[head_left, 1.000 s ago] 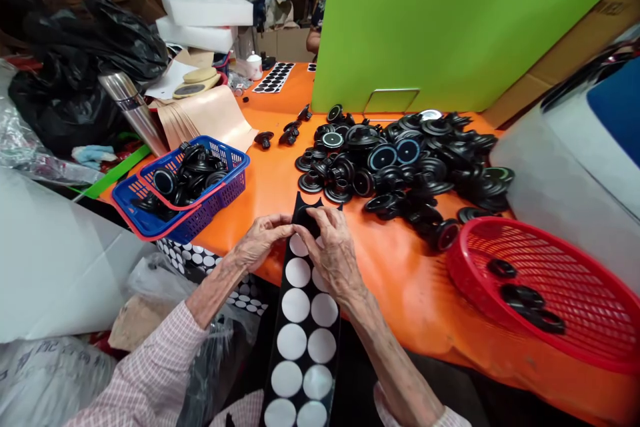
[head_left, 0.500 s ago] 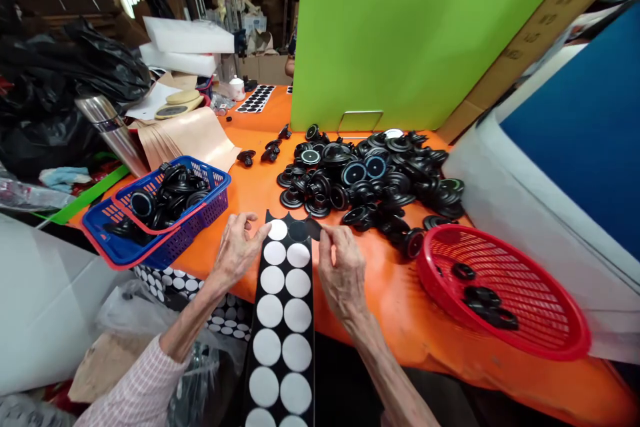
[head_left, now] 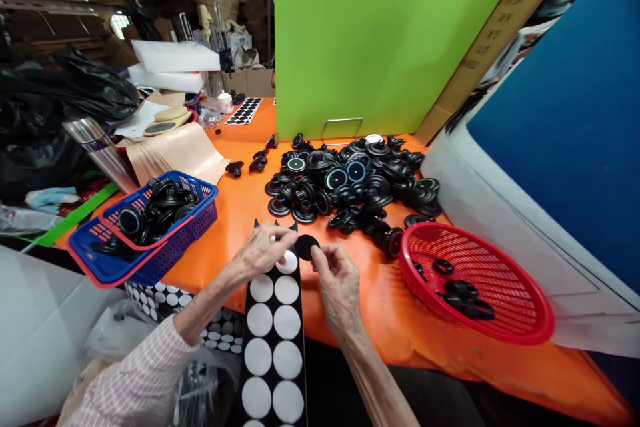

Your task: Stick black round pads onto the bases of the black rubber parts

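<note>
A long black strip (head_left: 273, 340) with white round holes hangs over the front edge of the orange table (head_left: 240, 203). My left hand (head_left: 263, 250) rests on the strip's top end, fingers curled and pressing it down. My right hand (head_left: 337, 277) pinches a black round pad (head_left: 305, 246) just right of the strip's top, lifted free of it. A pile of black round plastic parts (head_left: 350, 183) lies beyond my hands in the table's middle.
A blue basket (head_left: 145, 230) of black parts stands at the left. A red basket (head_left: 475, 280) with a few parts sits at the right. A green board (head_left: 380, 33) stands behind the pile. Black bags, foam blocks, a steel flask (head_left: 100, 150) crowd the left.
My right hand has peeled the black round pad off the strip's top and drawn it to the right. The left hand stayed on the strip. The camera has swung right.
</note>
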`<state>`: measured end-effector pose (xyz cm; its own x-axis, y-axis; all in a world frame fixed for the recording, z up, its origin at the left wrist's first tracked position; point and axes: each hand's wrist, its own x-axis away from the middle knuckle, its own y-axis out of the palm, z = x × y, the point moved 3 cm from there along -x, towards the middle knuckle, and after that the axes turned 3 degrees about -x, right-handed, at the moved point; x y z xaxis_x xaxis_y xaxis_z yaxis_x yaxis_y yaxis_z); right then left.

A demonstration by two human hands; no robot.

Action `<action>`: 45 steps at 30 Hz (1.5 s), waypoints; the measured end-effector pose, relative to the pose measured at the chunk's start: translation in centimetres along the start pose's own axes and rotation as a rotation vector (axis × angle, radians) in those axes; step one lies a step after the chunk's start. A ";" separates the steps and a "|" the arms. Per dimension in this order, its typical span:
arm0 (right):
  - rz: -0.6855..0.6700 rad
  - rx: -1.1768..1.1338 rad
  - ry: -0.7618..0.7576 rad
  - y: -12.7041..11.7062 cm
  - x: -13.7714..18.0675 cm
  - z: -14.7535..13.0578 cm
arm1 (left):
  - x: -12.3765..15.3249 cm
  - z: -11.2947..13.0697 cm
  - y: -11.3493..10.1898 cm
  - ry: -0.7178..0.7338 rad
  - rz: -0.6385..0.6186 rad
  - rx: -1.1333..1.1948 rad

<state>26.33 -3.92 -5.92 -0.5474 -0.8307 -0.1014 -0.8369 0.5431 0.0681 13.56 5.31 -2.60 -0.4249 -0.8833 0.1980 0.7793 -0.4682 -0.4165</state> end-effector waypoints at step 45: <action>-0.047 -0.102 0.093 0.0 4.4 -0.8 | 7.5 -2.4 2.1 -0.080 -0.200 0.869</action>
<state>23.97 -7.66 -5.56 -0.5011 -0.8653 -0.0151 -0.8546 0.4920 0.1663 10.93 -2.23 -4.11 -0.5817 -0.7672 0.2701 0.7821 -0.4364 0.4449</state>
